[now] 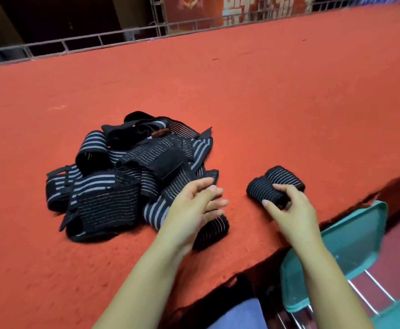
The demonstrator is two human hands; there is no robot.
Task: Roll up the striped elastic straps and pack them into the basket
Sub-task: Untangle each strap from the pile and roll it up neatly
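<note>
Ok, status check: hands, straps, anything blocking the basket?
Right hand grips rolled strap near table edge. Left hand open over loose strap pile. Green basket sits below the edge, path unobstructed.

Hands: two are seen, left hand (195,205) and right hand (289,210) | rolled straps (275,184): two are counted, side by side | pile of loose straps (128,176): one; straps within cannot be counted | green basket (350,245): one | tabletop (265,91): one
</note>
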